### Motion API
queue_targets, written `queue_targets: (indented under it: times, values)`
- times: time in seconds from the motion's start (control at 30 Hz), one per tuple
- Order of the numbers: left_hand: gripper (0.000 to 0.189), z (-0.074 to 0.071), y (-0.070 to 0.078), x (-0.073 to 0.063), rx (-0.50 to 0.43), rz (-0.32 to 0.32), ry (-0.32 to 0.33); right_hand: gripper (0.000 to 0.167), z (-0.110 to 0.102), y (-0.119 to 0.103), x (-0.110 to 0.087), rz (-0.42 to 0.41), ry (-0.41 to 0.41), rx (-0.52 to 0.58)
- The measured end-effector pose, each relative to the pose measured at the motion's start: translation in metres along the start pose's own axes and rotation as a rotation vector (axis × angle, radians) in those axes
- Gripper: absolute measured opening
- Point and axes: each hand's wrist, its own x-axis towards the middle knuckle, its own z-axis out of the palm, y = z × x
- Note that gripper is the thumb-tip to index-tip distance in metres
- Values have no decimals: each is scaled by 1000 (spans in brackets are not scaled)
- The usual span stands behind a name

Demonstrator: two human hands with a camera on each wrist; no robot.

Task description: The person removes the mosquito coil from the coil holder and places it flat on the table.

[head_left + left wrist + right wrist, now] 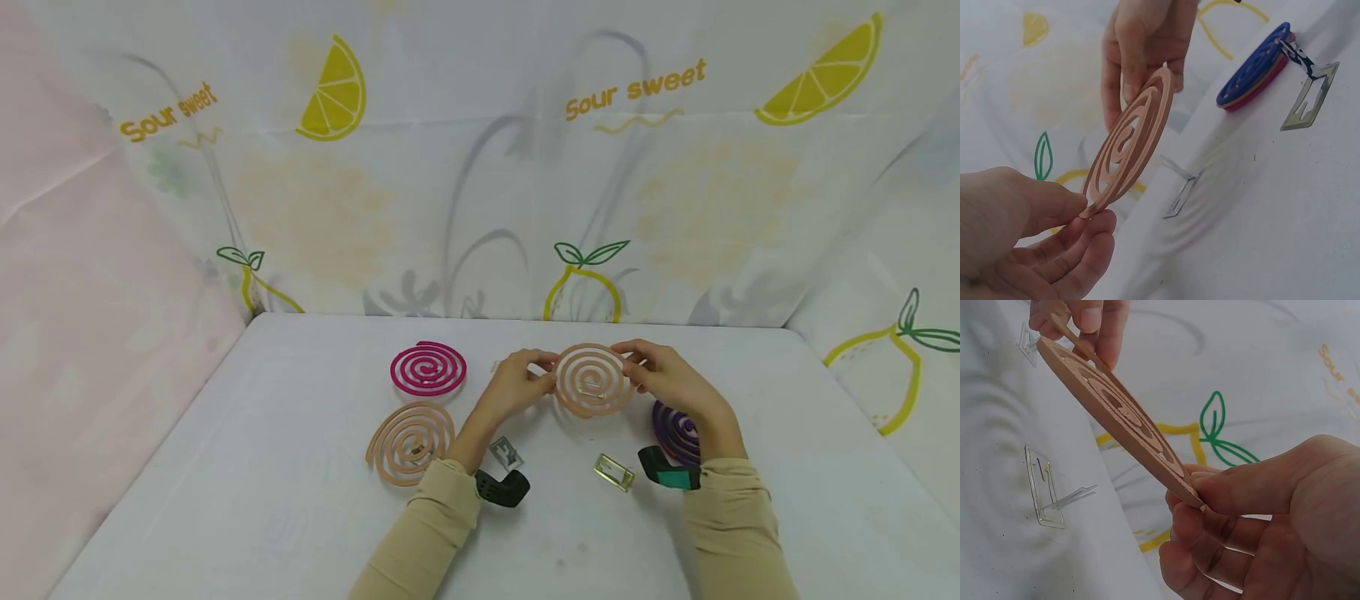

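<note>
A tan mosquito coil [1110,428] is held up between both hands, clear of the table and tilted. My left hand [517,383] pinches its left edge between thumb and fingers. On the opposite edge, the thumb and fingers of my right hand [667,379] grip the rim. Behind the coil, a small metal coil stand [1182,194] with a raised prong lies on the table, partly visible through the spiral in the head view.
A magenta coil [428,392] and another tan coil [372,442] lie at left. A silver stand [507,454] lies by the left wrist, a gold stand [615,472] nearer the right. A purple-blue coil [1254,69] is partly hidden by the right arm in the head view.
</note>
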Motion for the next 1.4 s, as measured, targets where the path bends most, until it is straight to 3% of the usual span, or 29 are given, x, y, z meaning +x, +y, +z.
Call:
queue_targets:
  times: [0.93,1.1,1.4]
  values:
    - [47,27,11,-3,-65,-22,-58,35,-19,15,-15,68,-12,-11]
    - [49,30,11,-4,-65,-1,-53,36,-21,16,-17,97,-17,-4]
    - [52,34,11,-6,-86,17,-47,35,-25,15,-22,64,-5,-9]
